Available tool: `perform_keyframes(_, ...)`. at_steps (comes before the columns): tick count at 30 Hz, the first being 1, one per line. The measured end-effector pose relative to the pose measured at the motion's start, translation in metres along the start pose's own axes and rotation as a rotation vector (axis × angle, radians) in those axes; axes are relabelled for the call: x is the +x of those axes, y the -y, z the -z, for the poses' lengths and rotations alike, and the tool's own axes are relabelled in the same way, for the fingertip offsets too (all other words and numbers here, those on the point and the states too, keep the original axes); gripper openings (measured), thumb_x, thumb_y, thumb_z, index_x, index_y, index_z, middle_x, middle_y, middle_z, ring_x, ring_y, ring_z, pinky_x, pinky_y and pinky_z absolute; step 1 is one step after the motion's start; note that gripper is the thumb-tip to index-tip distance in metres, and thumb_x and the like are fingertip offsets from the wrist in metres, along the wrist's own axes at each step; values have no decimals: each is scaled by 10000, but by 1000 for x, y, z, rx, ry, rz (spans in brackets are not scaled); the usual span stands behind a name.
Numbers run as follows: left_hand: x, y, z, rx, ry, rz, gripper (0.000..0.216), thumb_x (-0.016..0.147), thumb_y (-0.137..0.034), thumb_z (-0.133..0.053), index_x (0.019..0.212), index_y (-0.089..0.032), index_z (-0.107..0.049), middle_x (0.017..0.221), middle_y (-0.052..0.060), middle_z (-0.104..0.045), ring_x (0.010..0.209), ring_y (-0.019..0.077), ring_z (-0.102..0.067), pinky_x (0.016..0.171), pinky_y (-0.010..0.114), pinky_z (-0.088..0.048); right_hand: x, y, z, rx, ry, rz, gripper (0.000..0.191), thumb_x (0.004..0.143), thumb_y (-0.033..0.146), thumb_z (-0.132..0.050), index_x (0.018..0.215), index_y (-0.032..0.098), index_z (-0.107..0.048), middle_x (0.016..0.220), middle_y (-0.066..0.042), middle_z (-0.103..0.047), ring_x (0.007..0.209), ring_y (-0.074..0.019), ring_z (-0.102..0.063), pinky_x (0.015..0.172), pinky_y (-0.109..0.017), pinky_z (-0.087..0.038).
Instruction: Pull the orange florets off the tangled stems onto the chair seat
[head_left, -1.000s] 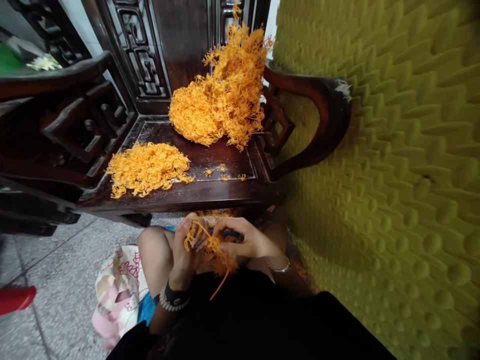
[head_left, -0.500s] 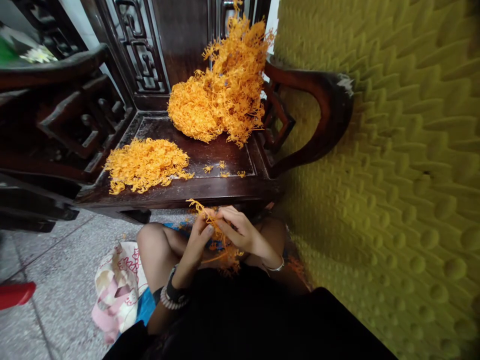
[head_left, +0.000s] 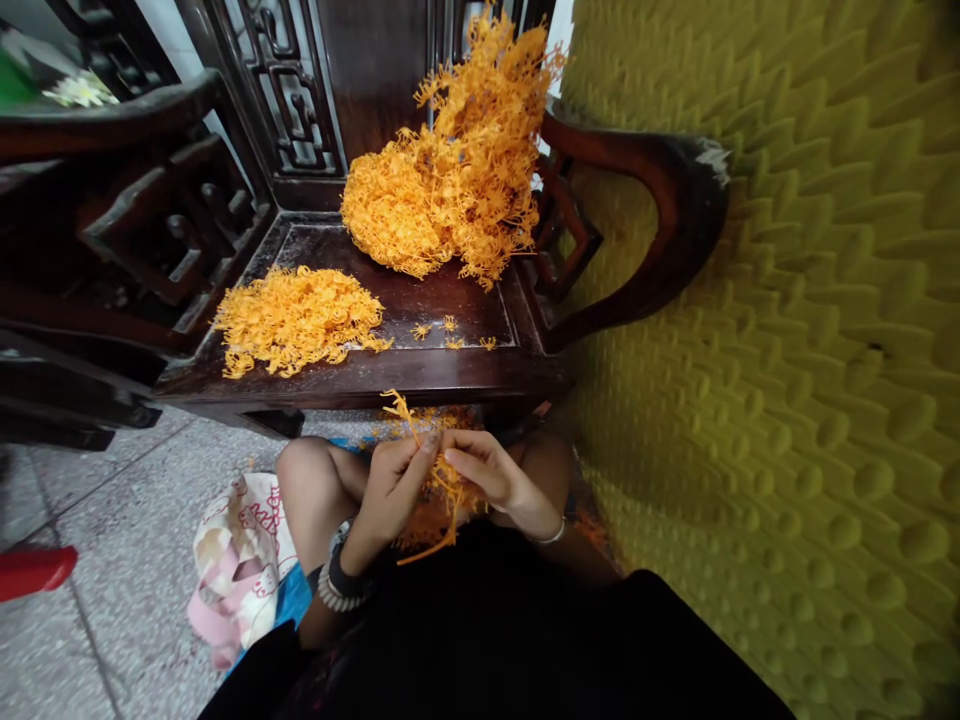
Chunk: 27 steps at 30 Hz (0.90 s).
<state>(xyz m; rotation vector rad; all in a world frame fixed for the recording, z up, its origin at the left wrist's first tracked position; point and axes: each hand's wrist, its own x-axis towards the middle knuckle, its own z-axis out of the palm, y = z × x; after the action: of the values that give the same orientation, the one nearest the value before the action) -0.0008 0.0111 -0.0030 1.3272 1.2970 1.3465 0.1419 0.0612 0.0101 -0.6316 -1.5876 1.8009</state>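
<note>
Orange strand, middle hidden, in pinching grip of left hand and right hand

On the chair, a pile of pieces lies front left, another heap back right. In front are the hands, a bag on the floor left of them.

Single head-worn view, facing forward and down, chair near.

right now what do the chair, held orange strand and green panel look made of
Chair: likely wood, lacquered; glossy highlights, scuffed armrest.
Held orange strand: perhaps plastic, dull; evenly coloured, too small to confirm.
Green panel: possibly foam or plastic, matte; raised pattern.
</note>
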Motion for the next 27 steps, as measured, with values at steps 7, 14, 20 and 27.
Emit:
perform_keyframes(7, 1, -14, 11, -174, 192, -1, 435, 884, -433, -570, 548, -174, -477, 531, -22, -369, 516, 112, -319, 513, 257, -265, -8, 1, 0, 182, 78, -65, 392, 811, 505, -650, 659, 170, -515, 560, 58, -405, 498, -66, -300, 474, -236, -198)
perform_keyframes(14, 1, -14, 9, -245, 267, 66, 437, 882, -452, -569, 563, -169, -473, 545, -26, -359, 522, 105, -312, 514, 256, -253, -14, -18, 0, 347, 61, -121, 416, 734, 528, -717, 662, 158, -540, 578, 51, -466, 485, -60, -346, 475, -216, -232)
perform_keyframes(20, -1, -13, 6, -330, 285, 157, 430, 871, -475, -580, 589, -160, -498, 550, -29, -383, 518, 91, -309, 490, 235, -251, -15, -20, -2, 463, 47, -141, 417, 729, 514, -731, 653, 153, -535, 589, 39, -502, 506, -66, -416, 512, -210, -306)
perform_keyframes(27, -5, -12, 0, -516, 254, 323, 429, 809, -521, -645, 606, -149, -580, 523, -23, -442, 477, 85, -378, 465, 215, -309, -18, -16, -4, 409, 35, -162, 453, 760, 571, -673, 645, 173, -490, 565, 43, -474, 485, -77, -388, 477, -221, -274)
